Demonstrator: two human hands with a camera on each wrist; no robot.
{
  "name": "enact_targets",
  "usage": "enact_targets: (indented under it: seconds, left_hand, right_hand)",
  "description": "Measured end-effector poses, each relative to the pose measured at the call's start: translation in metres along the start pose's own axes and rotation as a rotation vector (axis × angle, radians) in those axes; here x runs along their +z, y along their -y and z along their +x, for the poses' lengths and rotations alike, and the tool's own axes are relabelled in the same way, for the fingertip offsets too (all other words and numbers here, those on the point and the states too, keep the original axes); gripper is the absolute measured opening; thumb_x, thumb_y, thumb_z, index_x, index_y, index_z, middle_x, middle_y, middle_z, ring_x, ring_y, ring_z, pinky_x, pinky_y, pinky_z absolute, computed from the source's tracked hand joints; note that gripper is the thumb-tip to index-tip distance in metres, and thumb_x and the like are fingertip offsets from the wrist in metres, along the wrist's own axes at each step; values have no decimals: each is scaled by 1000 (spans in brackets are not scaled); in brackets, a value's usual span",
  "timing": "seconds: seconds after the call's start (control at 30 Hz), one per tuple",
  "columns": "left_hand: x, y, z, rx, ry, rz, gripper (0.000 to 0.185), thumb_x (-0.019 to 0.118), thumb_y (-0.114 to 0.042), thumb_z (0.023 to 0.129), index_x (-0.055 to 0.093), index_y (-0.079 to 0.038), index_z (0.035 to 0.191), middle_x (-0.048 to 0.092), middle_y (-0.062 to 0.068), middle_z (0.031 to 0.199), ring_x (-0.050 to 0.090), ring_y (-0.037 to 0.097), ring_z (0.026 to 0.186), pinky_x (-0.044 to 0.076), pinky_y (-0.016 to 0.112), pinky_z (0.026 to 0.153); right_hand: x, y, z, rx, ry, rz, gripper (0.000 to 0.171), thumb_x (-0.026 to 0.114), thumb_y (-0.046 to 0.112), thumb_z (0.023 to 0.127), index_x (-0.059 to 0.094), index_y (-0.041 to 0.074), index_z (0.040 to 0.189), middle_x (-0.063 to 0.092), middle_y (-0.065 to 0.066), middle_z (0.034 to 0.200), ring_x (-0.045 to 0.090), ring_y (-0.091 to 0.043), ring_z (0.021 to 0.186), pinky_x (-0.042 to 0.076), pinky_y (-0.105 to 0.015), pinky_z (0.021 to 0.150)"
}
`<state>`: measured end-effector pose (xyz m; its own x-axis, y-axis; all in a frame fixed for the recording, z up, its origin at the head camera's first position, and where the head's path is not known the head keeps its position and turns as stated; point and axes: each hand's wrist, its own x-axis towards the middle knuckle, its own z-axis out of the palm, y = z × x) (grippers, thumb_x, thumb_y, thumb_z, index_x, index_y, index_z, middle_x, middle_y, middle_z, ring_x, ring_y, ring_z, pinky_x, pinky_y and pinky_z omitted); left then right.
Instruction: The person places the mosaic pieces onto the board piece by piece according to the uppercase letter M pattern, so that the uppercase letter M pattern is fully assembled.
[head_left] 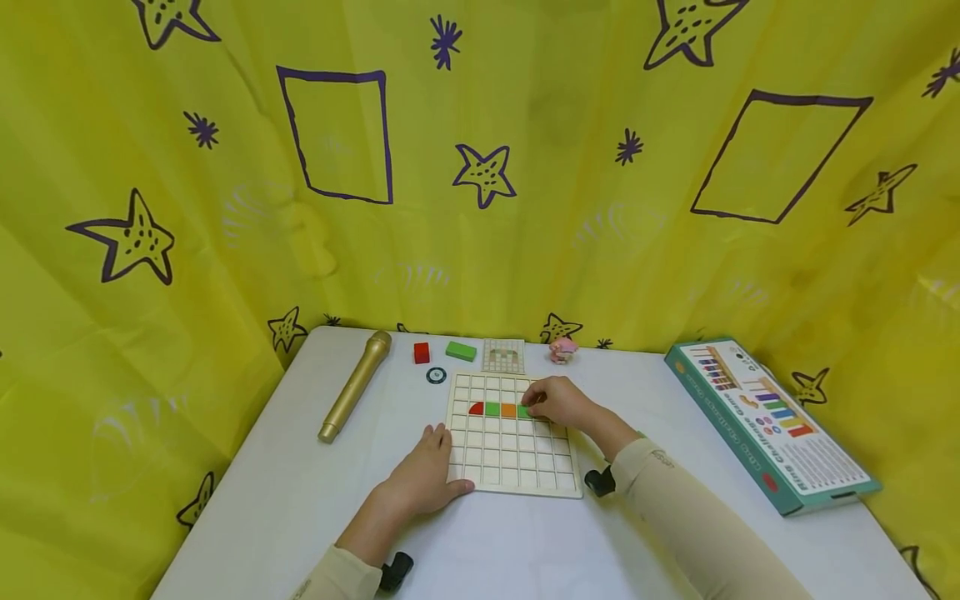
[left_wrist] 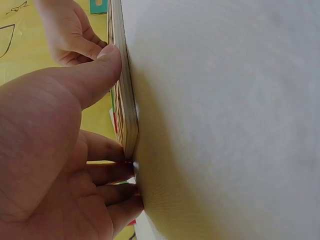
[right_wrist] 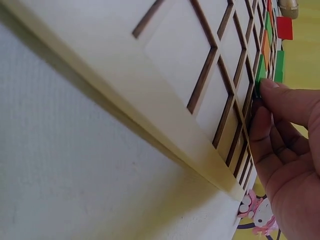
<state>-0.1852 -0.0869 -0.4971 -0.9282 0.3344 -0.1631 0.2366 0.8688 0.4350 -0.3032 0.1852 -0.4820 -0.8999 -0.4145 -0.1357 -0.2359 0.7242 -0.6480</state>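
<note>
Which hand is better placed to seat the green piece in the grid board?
The right hand: its fingertips already pinch the green piece over the grid board. The left hand only rests against the board's near-left edge.

A gold microphone (head_left: 354, 386) lies left of centre on the white table (head_left: 285, 492). Along the table's far edge sit a red block (head_left: 422, 352), a green block (head_left: 461, 351), a small pattern card (head_left: 503, 356) and a pink figurine (head_left: 562, 350). A teal game box (head_left: 768, 421) lies at the right.
</note>
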Motion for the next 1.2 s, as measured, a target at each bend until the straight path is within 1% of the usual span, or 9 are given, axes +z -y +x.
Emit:
enact_targets:
  seconds: [0.2, 0.43, 0.83, 1.0, 1.2]
  left_hand:
    - [2, 1, 0, -6, 3, 4, 97, 73, -50, 88, 33, 11, 151, 27, 25, 160, 20, 42, 150, 30, 49, 117]
    - [0, 0, -2, 14, 4, 0, 95, 73, -49, 89, 33, 12, 151, 27, 26, 160, 20, 43, 149, 29, 50, 117]
    - [-2, -1, -1, 21, 2, 14, 95, 72, -49, 89, 33, 13, 150, 27, 27, 159, 21, 43, 149, 29, 50, 116]
    - [-3, -1, 0, 18, -6, 30, 95, 72, -50, 89, 33, 12, 150, 28, 27, 159, 21, 42, 149, 30, 50, 116]
    - [-1, -1, -1, 5, 7, 24, 96, 73, -50, 89, 33, 12, 151, 27, 26, 160, 20, 42, 150, 29, 50, 117]
  right_hand:
    - [-3, -4, -5, -2, -22, 25, 10, 73, 7, 92, 75, 9, 102, 68, 2, 93, 59, -14, 82, 51, -31, 75]
    - [-13, -8, -18, 46, -53, 55, 11, 71, 9, 93, 76, 10, 103, 68, 1, 93, 57, -17, 81, 50, -31, 72]
    - [-27, -17, -32, 50, -83, 12, 9, 72, 10, 94, 76, 11, 101, 68, 0, 95, 56, -18, 83, 49, -32, 73]
    - [-33, -17, -36, 57, -83, 17, 8, 72, 10, 93, 76, 11, 100, 67, -2, 95, 55, -21, 84, 49, -33, 73]
    - [-35, -25, -43, 76, -82, 40, 8, 72, 10, 94, 76, 10, 100, 67, -2, 94, 55, -21, 83, 49, -33, 73]
